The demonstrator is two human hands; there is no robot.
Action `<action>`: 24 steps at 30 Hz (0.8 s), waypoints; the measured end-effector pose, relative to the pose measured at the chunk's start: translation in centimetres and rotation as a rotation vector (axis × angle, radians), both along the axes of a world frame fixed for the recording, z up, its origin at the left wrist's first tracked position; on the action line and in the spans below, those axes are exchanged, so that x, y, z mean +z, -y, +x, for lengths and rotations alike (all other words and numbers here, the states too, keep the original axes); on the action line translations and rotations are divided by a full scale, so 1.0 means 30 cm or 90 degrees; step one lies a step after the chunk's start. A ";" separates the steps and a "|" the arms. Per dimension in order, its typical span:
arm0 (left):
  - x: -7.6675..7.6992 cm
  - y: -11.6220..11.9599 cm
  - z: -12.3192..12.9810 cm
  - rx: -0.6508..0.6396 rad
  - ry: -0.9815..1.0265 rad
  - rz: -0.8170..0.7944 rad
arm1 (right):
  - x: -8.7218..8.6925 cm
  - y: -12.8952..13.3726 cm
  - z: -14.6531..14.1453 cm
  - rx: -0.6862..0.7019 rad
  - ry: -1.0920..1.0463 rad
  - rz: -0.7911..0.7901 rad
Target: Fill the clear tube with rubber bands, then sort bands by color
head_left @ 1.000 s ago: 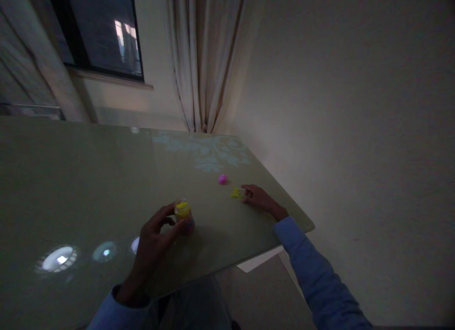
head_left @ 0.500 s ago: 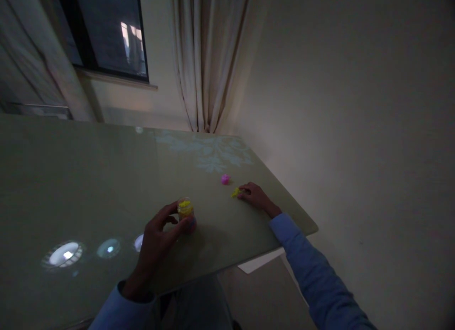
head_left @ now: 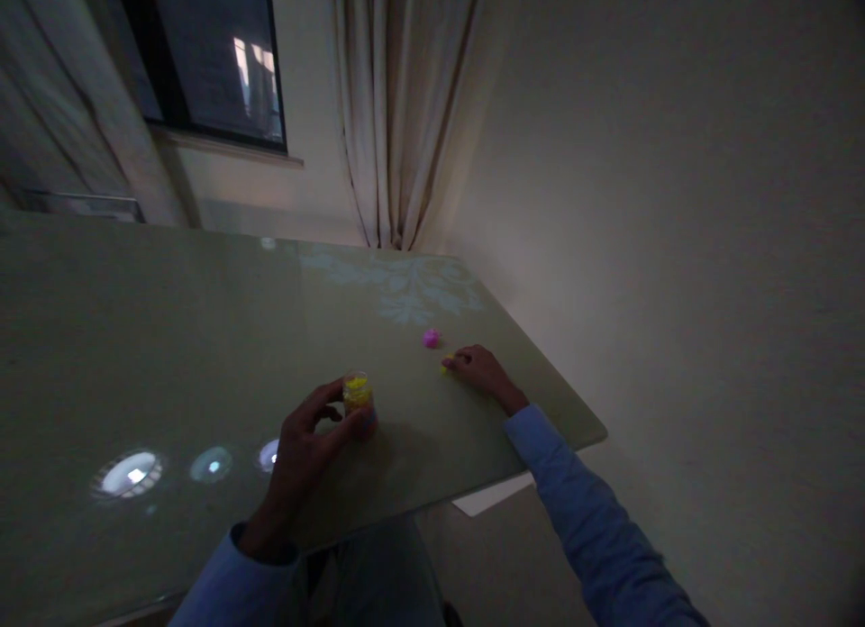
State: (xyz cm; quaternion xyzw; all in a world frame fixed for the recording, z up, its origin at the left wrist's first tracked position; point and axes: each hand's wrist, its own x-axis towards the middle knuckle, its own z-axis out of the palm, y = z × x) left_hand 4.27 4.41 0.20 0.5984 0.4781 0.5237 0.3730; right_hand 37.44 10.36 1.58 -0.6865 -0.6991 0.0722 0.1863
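Observation:
My left hand [head_left: 307,438] is wrapped round a small clear jar [head_left: 360,402], thumb at the front and fingers behind. Yellow stuff fills its upper part, and the lower part looks reddish. The jar is upright on the table, its mouth uncovered. Farther right, my right hand [head_left: 478,368] rests low at the tabletop with its fingertips pinched on a small yellow clump [head_left: 444,368]. Most of that clump is hidden behind the fingers. Just beyond them sits a small pink lump [head_left: 431,339], touched by neither hand.
The glossy greenish table [head_left: 203,339] has a pale leaf pattern near its far corner and reflects ceiling lights. Its right edge runs close to a bare wall [head_left: 641,204]. Behind the far edge hang a curtain [head_left: 398,113] and a dark window [head_left: 216,59].
My right fingers have closed further over the yellow clump, so less of it shows. The left hand keeps its hold on the jar. The view has shifted slightly.

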 end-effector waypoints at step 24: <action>0.003 -0.001 0.002 -0.011 -0.021 0.015 | 0.030 -0.021 -0.046 0.043 0.072 -0.044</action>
